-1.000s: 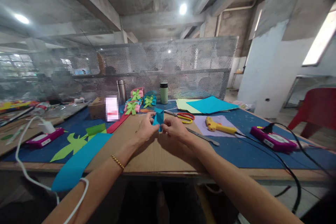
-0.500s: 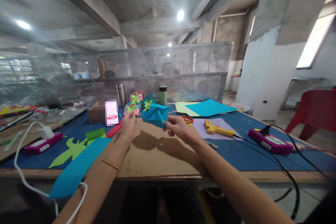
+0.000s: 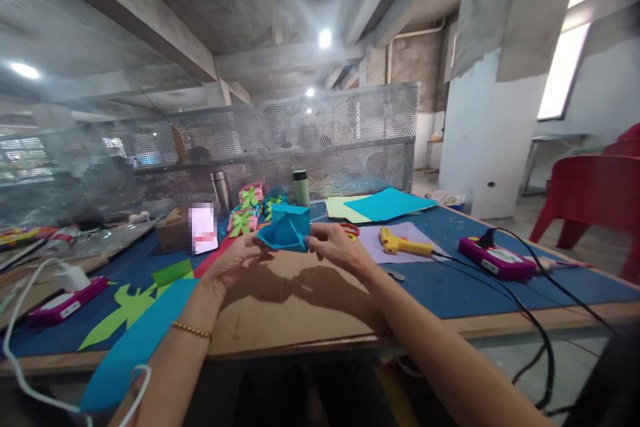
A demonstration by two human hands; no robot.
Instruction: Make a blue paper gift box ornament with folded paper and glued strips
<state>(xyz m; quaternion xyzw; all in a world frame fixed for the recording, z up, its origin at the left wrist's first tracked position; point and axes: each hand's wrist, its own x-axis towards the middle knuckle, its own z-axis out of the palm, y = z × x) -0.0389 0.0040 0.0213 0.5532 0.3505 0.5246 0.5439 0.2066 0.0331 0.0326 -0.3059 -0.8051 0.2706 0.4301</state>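
A folded blue paper box (image 3: 284,230), its open side toward me, is held above a brown cardboard sheet (image 3: 280,307). My left hand (image 3: 239,259) is closed at the box's left corner, with the fingertips partly behind the paper. On the other side, my right hand (image 3: 334,245) pinches the right edge between thumb and fingers. Beyond the box are small pink paper baskets with green bows (image 3: 243,221) and a blue basket with a green bow (image 3: 274,205). Red-and-yellow scissors (image 3: 351,232) lie just past my right hand.
A yellow glue gun (image 3: 405,241) rests on lilac paper (image 3: 370,250), its cord running right past a purple power strip (image 3: 495,259). Blue sheets (image 3: 390,204) lie at the back. Green cut paper (image 3: 123,310) and a long blue piece (image 3: 135,347) are at left, near a phone (image 3: 203,230).
My left hand has come over to the blue paper box and now grips its left corner. My right hand still holds the right edge. The view has turned slightly right.
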